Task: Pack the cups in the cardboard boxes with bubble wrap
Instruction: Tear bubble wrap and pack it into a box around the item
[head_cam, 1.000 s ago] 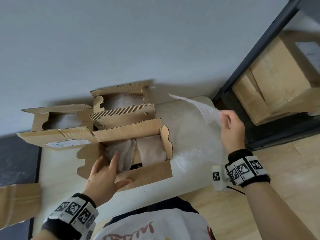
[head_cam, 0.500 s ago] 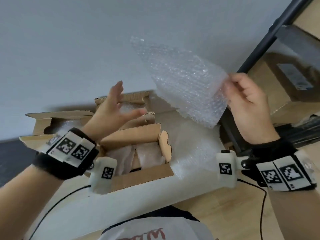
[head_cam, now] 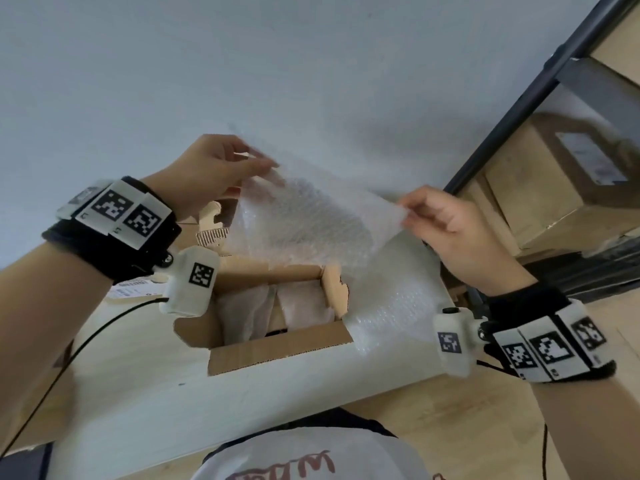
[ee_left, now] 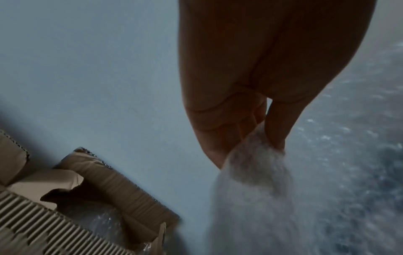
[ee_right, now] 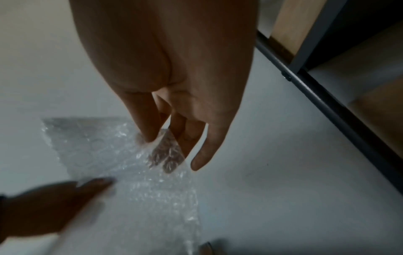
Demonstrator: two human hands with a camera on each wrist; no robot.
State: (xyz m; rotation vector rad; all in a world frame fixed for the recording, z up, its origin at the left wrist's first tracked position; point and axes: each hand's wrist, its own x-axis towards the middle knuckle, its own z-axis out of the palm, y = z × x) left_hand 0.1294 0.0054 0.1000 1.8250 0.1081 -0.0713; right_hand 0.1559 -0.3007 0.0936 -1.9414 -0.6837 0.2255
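A clear sheet of bubble wrap (head_cam: 311, 223) hangs spread in the air above an open cardboard box (head_cam: 277, 344). My left hand (head_cam: 266, 164) pinches its upper left corner, seen close in the left wrist view (ee_left: 250, 155). My right hand (head_cam: 403, 211) pinches the right corner between thumb and fingers (ee_right: 161, 138). Inside the open box lie two bundles wrapped in bubble wrap (head_cam: 249, 313). No bare cup shows.
More bubble wrap (head_cam: 398, 306) lies on the white table (head_cam: 207, 410) right of the box. Other open boxes (ee_left: 104, 193) stand behind, partly hidden by my left arm. A dark metal shelf (head_cam: 502, 133) with cardboard boxes (head_cam: 540, 188) stands at the right.
My left hand rose from the box and took the sheet's left corner. The sheet, earlier lifted by the right hand alone, now stretches between both hands and sits lower.
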